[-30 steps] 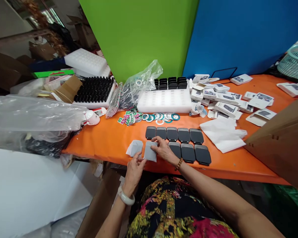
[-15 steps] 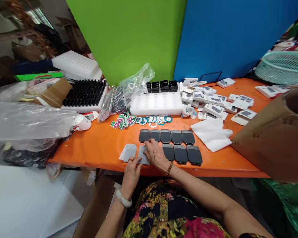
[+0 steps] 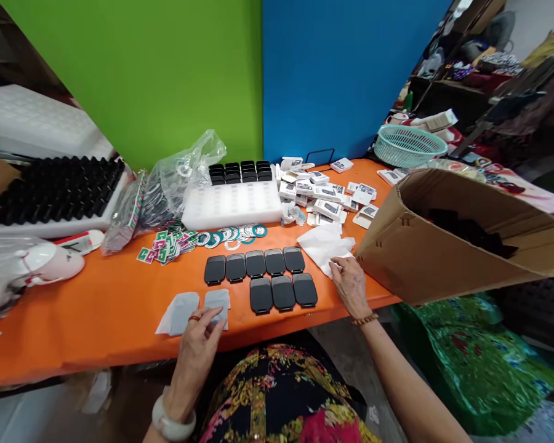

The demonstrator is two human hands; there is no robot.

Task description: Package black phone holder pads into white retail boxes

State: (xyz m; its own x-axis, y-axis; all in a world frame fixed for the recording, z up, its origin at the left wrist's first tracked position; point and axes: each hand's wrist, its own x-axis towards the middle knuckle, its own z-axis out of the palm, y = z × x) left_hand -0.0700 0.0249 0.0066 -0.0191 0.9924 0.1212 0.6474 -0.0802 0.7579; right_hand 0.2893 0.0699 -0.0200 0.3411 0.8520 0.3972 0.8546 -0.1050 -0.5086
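My left hand [image 3: 197, 344] is over the near edge of a thin-wrapped flat piece [image 3: 216, 300], fingers partly stretched out and holding nothing. Left of it lies a second wrapped piece [image 3: 184, 311] with loose wrapping at its side. My right hand [image 3: 349, 284] is at the near corner of the white thin sheets [image 3: 324, 243], its thumb and fingertips closing on the edge. Between my hands, several flat black rounded pieces [image 3: 283, 291] lie in two rows on the orange table [image 3: 101, 307].
Behind the rows lie ring-shaped stickers [image 3: 233, 235], small green and pink cards [image 3: 166, 246] and a white foam tray [image 3: 233, 204]. Small white boxes [image 3: 327, 209] are heaped at the back. A large open carton [image 3: 392, 246] borders my right arm; a mint basket [image 3: 409, 146] stands beyond it.
My right hand has left the wrapped piece and moved right to the white sheets. My left hand stays by the wrapped piece, its fingers now looser. The view has turned to the right.
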